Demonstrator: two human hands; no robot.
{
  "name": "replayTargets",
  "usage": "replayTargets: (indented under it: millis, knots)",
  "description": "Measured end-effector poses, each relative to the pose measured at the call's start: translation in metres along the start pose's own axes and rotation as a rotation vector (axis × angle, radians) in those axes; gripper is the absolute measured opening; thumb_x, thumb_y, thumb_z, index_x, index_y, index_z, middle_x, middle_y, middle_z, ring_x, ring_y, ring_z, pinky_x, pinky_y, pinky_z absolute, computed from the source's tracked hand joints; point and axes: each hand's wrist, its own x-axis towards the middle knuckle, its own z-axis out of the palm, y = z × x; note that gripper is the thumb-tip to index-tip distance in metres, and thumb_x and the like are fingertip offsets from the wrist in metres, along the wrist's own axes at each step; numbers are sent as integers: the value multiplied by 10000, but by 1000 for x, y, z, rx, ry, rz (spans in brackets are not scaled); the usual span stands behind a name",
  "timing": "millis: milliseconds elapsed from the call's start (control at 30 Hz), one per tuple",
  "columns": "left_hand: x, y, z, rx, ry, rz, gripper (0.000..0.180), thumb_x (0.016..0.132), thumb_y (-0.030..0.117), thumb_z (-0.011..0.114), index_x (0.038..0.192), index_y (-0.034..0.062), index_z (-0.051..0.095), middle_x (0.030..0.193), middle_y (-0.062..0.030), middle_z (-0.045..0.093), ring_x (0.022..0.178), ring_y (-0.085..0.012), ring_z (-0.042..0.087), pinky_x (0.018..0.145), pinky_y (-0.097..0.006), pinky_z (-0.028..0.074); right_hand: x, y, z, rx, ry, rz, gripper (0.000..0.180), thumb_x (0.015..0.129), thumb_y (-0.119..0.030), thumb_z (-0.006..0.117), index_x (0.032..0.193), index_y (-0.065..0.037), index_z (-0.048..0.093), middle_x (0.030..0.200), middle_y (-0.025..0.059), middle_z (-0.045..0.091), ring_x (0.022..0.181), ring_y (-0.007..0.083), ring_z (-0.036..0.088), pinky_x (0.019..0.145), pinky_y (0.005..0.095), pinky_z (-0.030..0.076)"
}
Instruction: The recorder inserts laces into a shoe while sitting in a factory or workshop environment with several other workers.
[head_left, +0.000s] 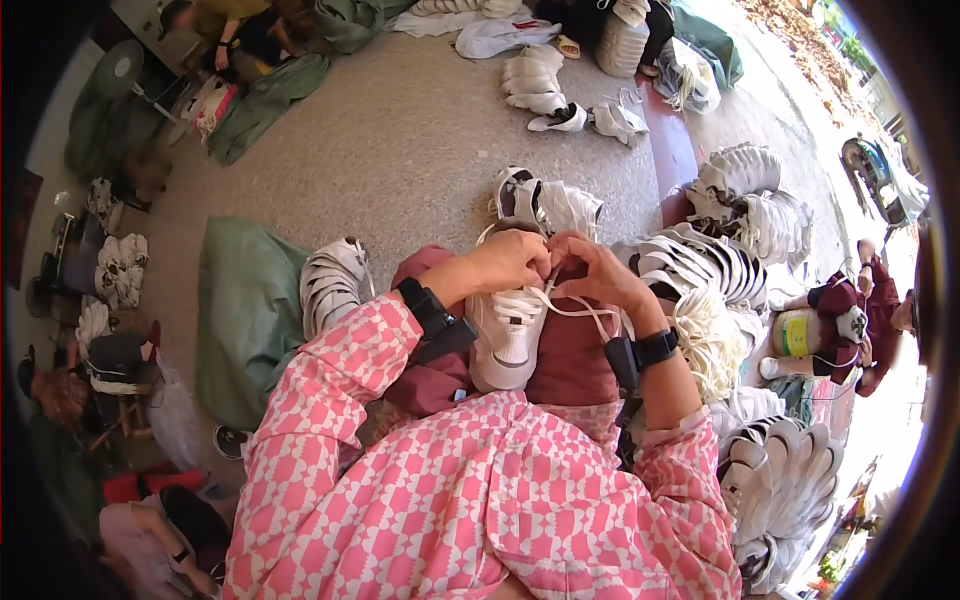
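Left hand (505,262) and right hand (590,270), both closed, pinch the thin, limp white shoelace (575,310), probably; below them rests the light, soft white sneaker (507,335), best gripped at its sole.

Strong daylight fills the scene, brightest toward two and three o'clock, where the pavement (800,150) and the stacked white shoe uppers (740,190) wash out to near-blown highlights. The grey carpet (400,130) at twelve o'clock is evenly lit with soft, short shadows. The pink checked sleeves (480,500) at six o'clock are vivid and sharp. Toward nine and eight o'clock the light falls off and the clutter there turns dim and murky. Fisheye bending curves everything near the rim, and a black vignette cuts the corners. Detail at the edges is smeared and soft; the centre is crisp.
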Motion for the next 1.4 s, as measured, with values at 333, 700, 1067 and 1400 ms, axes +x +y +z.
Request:
replayTargets:
  millis: [333,700,1067,1400]
  knots:
    - [-8,2,7,58,80,80,186,760,189,725,887,54,711,872,-81,632,841,-257,649,758,-355,500,-1,0,-1,93,-15,-14,402,652,-22,815,1004,-50,623,1185,47,575,1005,200,588,859,306,481]
    - [-7,3,8,23,46,34,200,757,219,725,871,56,702,867,-71,637,837,-249,654,750,-358,510,6,8,-2,12,-57,-46,396,654,-39,827,985,-57,611,1159,35,576,931,169,555,818,298,475]
    - [-17,11,3,97,293,168,97,800,159,700,820,69,669,842,-77,619,785,-279,639,678,-363,498,8,11,-9,87,-131,-59,274,758,-117,807,963,-64,634,1186,57,589,1028,178,558,916,313,447]
    - [-91,-50,-157,568,1212,-208,89,853,147,691,828,82,635,831,-69,609,715,-260,619,624,-372,479,4,13,-2,305,-82,81,150,975,-131,589,1076,-45,659,1252,59,564,1155,156,526,1015,308,399]
